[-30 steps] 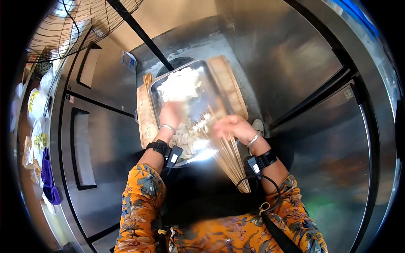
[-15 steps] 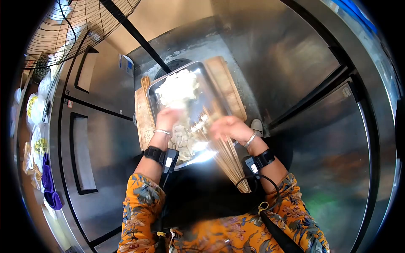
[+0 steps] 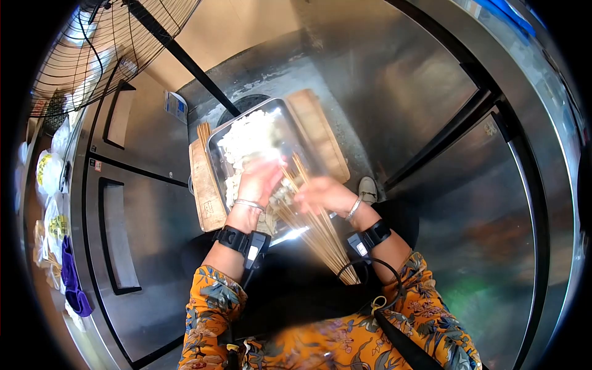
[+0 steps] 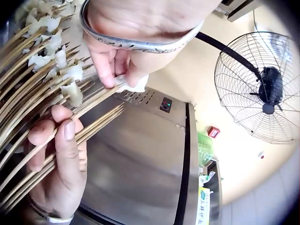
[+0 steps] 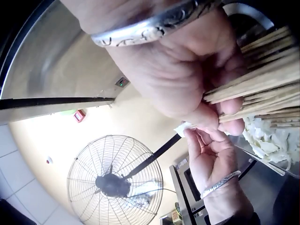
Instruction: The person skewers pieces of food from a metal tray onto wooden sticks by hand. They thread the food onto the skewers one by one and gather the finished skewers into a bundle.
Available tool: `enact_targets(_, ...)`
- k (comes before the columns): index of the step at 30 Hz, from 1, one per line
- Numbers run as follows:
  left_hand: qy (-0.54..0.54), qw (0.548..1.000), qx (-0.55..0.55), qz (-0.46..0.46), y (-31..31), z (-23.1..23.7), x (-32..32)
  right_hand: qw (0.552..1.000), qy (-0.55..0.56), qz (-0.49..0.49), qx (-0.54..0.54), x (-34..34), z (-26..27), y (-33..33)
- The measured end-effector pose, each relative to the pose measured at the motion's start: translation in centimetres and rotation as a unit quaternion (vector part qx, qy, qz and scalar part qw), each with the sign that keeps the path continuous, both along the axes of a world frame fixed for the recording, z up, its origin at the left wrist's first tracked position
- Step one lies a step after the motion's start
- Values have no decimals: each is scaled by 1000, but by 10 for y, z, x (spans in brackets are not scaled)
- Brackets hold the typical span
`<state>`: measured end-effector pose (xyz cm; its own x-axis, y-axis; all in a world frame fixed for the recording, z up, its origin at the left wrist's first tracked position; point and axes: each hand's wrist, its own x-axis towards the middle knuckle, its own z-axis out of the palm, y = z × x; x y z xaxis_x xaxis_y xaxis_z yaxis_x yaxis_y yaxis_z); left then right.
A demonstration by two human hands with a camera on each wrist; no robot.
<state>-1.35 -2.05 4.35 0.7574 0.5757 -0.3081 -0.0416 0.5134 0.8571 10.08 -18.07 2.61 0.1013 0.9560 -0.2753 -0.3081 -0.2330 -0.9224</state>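
In the left wrist view my left hand (image 4: 136, 51) pinches a white food piece (image 4: 136, 85) at the tip of a bamboo skewer. My right hand (image 4: 63, 164) grips that skewer and several bare ones (image 4: 101, 121), its thumb pressed along them. Beside them lie many skewers with white pieces (image 4: 72, 93) near their tips. The head view shows both hands, left (image 3: 259, 182) and right (image 3: 327, 196), over a metal tray (image 3: 290, 117) with a white heap (image 3: 246, 132). In the right wrist view, skewers (image 5: 267, 89) pass through the right hand (image 5: 173, 75), and the left hand (image 5: 213, 161) meets the tip.
The tray lies on a wooden board (image 3: 320, 132), with more skewers (image 3: 204, 132) along its left side. A wire fan (image 3: 117, 49) stands at the upper left. Steel cabinets (image 3: 444, 203) flank both sides, and a shoe (image 3: 367, 190) shows right of the board.
The left hand has moved from over the tray's left part to the skewer tips beside the right hand. The whole head view has shifted slightly.
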Motion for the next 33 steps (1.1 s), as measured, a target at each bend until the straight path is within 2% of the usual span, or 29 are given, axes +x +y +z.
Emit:
enact_targets(10, 52, 997, 58, -3, -24, 6, -5, 1000, -19, -10, 9, 0, -6, 2)
enact_targets(14, 64, 995, 58, 46, -28, 6, -4, 1000, -21, -7, 2, -1, -7, 2)
enact_targets(17, 68, 981, 175, 41, -17, 3, -1, 1000, -22, 7, 16, -2, -7, 2)
enact_targets(20, 60, 965, 236, 93, -19, 2, 5, 1000, -19, 13, 17, -2, -1, 0)
enact_targets(23, 84, 969, 225, 56, -15, 0, 4, 1000, -7, -8, -4, -3, 3, -1)
enact_targets(29, 105, 993, 43, 35, -22, 14, 0, 1000, -5, -7, -5, -2, 1, 0)
enact_targets(33, 109, 994, -11, 26, -36, 7, -2, 999, -18, -17, 20, -2, -7, -1)
